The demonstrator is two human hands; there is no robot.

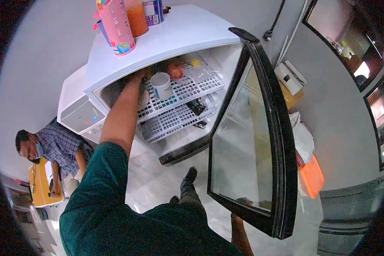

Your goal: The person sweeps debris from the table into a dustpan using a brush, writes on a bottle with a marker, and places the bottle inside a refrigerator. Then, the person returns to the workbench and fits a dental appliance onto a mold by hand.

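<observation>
My left arm reaches into an open white fridge [170, 40]. My left hand [138, 77] is inside at the upper shelf [192, 90], beside a white cup [161, 85]. Shadow hides its fingers, so I cannot tell whether they grip anything. A roundish pale item [143, 99] sits just below that hand. Farther along the shelf are a reddish item [175, 71] and clear plastic bags [200, 73]. At the lower edge of the black-framed glass door [281, 141] is my right hand [244, 201], partly hidden by the frame, its finger position unclear.
On the fridge top stand a pink patterned tumbler [115, 27], an orange container [136, 20] and a purple-and-white package [152, 12]. The lower shelf [166, 123] holds dark packets [196, 106]. A seated person [64, 147] is at the left; an orange crate [311, 177] stands behind the door.
</observation>
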